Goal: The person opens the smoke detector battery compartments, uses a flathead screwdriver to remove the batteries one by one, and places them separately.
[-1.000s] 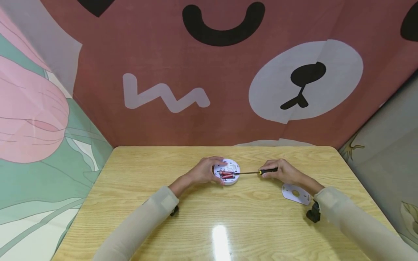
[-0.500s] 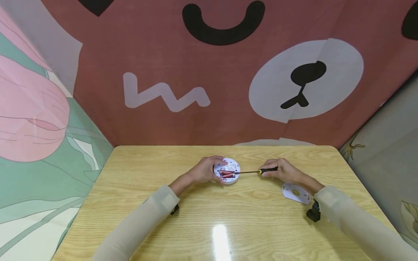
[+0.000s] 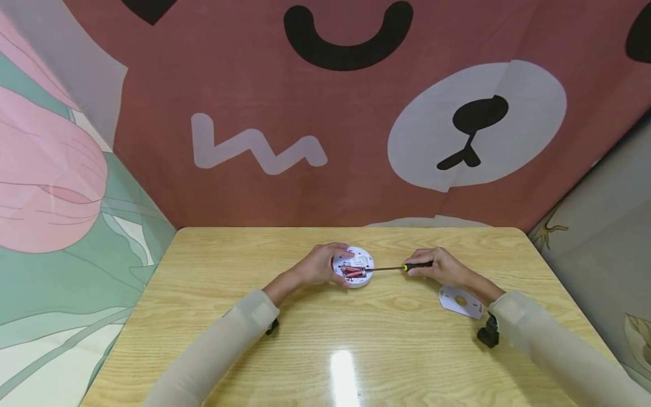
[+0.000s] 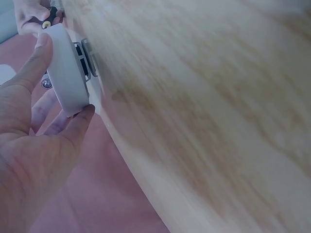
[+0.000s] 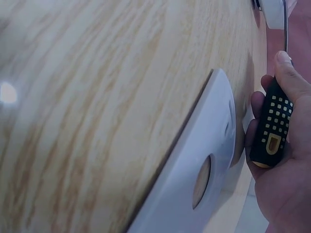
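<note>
A round white device [image 3: 363, 259] with red batteries [image 3: 354, 272] in its open compartment lies near the table's far side. My left hand [image 3: 317, 267] grips its left rim between thumb and fingers; the left wrist view shows the device's white side [image 4: 67, 73] between them. From the right, a screwdriver [image 3: 385, 269] reaches in, its tip at the right end of the batteries; exact contact is too small to tell. My right hand [image 3: 442, 268] holds its black handle [image 5: 273, 124], dotted with yellow, with the thumb lying along it toward the shaft.
A flat white cover plate [image 3: 461, 302] with a round hole lies beneath my right wrist, close to the forearm. The wooden table [image 3: 305, 339] ends at a patterned cloth backdrop [image 3: 285, 198]. Dark wrist cameras sit under both forearms.
</note>
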The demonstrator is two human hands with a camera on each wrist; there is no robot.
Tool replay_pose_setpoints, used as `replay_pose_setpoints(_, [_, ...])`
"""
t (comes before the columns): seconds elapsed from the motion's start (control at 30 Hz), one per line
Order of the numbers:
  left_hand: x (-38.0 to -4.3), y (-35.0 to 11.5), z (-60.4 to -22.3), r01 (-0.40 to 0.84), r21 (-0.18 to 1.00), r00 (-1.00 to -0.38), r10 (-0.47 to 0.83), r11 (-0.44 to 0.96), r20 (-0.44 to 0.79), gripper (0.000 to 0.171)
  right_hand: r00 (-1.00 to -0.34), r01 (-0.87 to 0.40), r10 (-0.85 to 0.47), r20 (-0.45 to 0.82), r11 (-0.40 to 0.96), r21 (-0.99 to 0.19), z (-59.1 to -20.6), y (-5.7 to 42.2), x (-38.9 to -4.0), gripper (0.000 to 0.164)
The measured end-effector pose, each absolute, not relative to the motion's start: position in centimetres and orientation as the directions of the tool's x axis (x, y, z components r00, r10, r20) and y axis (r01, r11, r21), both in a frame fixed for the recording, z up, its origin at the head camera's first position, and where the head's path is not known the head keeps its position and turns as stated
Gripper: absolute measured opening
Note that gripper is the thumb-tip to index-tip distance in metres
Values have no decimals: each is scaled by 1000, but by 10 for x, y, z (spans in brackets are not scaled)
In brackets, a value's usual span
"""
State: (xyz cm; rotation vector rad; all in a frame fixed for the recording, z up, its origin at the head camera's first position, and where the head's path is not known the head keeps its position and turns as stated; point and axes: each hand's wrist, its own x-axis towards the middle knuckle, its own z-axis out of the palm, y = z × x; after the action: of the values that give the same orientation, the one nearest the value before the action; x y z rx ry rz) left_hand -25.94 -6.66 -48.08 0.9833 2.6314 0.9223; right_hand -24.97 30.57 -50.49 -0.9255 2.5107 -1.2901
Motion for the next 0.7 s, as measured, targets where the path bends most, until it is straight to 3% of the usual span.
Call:
replay_pose_setpoints(0.4, [-259,-67,-481,531,615,-763,644,583,48,76,-784,-454,-606,133,414,-789,-503,306,-249,32])
replay_pose_setpoints(0.7, [-260,-69,-482,545,610,-757,650,575,63,76,-829,-393,-556,64,497,-773,-500,305,-247,34])
